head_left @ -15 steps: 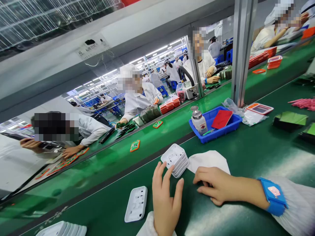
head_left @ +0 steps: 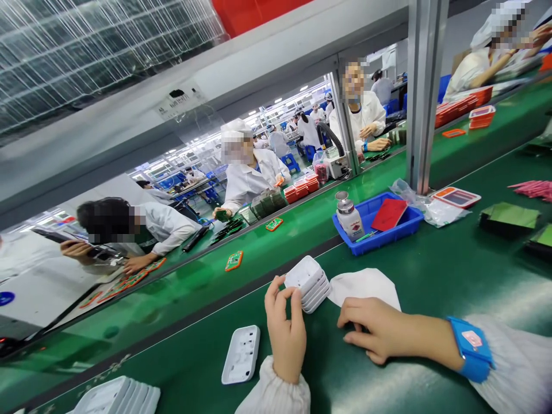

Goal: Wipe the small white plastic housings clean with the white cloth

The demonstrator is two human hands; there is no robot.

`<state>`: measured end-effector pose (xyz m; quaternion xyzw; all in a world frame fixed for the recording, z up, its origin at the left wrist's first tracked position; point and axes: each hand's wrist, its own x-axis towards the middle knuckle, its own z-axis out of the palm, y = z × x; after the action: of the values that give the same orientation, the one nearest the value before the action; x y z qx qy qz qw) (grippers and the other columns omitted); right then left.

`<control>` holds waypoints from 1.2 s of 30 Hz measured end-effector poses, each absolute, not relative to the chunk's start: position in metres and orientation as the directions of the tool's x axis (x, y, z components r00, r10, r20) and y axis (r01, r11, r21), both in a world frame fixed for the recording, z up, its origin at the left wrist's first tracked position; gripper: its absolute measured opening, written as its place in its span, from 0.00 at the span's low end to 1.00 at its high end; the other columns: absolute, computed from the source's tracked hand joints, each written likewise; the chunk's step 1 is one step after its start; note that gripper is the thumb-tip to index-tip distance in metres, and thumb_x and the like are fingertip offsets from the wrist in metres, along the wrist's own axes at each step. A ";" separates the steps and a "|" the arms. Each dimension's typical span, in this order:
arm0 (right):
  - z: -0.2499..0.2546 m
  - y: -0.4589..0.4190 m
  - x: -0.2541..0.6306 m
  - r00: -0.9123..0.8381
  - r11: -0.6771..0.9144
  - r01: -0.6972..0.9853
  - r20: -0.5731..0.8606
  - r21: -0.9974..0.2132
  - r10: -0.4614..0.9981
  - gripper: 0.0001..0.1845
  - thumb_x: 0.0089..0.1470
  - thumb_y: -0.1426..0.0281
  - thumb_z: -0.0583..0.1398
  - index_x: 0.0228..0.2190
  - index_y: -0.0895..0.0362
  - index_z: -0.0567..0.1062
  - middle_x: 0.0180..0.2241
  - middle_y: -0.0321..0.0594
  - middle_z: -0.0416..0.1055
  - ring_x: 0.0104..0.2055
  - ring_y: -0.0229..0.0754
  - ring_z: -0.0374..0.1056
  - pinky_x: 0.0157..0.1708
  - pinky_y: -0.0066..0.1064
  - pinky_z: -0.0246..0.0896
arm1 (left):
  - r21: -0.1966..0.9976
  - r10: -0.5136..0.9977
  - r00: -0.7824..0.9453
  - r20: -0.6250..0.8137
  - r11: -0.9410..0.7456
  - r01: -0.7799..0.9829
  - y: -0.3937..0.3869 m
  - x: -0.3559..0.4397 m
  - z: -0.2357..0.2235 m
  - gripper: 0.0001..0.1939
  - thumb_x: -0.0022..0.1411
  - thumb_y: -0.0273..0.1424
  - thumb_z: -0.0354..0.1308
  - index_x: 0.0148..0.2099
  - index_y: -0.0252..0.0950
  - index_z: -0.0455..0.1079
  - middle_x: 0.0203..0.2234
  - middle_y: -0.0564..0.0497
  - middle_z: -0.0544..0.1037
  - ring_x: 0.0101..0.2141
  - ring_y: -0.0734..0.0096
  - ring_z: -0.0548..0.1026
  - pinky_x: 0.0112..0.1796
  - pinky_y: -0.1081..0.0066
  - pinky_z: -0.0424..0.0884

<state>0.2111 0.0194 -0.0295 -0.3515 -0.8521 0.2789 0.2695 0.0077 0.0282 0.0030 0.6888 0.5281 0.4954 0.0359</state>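
Observation:
My left hand (head_left: pixel 284 330) has its fingertips closed on the near edge of a small stack of white plastic covers (head_left: pixel 308 283) on the green work surface. My right hand (head_left: pixel 379 330) rests fingers-down on the mat at the edge of a white cloth (head_left: pixel 366 286), loosely curled, with nothing visible in it; a blue wrist strap (head_left: pixel 470 348) sits at the wrist. A single white cover (head_left: pixel 241 353) lies flat to the left of my left hand. Another stack of white covers (head_left: pixel 116 398) sits at the lower left.
A blue tray (head_left: pixel 379 221) with a dispenser bottle (head_left: pixel 349 217) and a red card stands behind the cloth. A metal post (head_left: pixel 420 98) rises at right. Green circuit boards (head_left: pixel 233 260) lie on the conveyor belt beyond. Several people in white coats work across the belt.
My left hand moved forward and its fingers closed onto the stack of covers. The right hand has stayed by the cloth. The camera shifted slightly.

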 end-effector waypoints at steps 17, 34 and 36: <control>-0.026 0.015 0.210 -0.549 0.006 0.104 -0.052 -0.995 0.834 0.18 0.48 0.73 0.61 0.40 0.54 0.61 0.17 0.22 0.55 0.10 0.28 0.51 0.09 0.19 0.46 | 0.899 0.935 -0.083 0.344 -0.302 0.318 -0.029 0.038 0.004 0.15 0.67 0.39 0.45 0.36 0.37 0.68 0.30 0.51 0.73 0.33 0.71 0.70 0.35 0.74 0.66; -0.030 0.020 0.209 -0.438 0.012 0.011 0.006 -1.000 0.899 0.14 0.46 0.66 0.63 0.34 0.56 0.65 0.19 0.24 0.55 0.11 0.26 0.49 0.09 0.19 0.44 | 0.845 0.915 0.067 0.399 -0.395 0.359 -0.019 0.031 -0.002 0.13 0.68 0.34 0.44 0.42 0.36 0.68 0.37 0.48 0.74 0.40 0.67 0.72 0.42 0.68 0.67; -0.028 0.020 0.209 -0.433 0.028 0.017 0.018 -0.999 0.901 0.14 0.47 0.65 0.63 0.34 0.56 0.65 0.20 0.25 0.56 0.11 0.26 0.48 0.09 0.19 0.43 | 0.809 0.895 0.086 0.437 -0.433 0.399 -0.019 0.031 -0.002 0.10 0.67 0.33 0.47 0.44 0.37 0.67 0.39 0.47 0.74 0.42 0.66 0.71 0.44 0.68 0.66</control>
<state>0.2091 0.0200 -0.0285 -0.3762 -0.6101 0.5869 0.3766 0.0312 -0.0194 -0.0025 0.6917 0.4677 0.4879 0.2545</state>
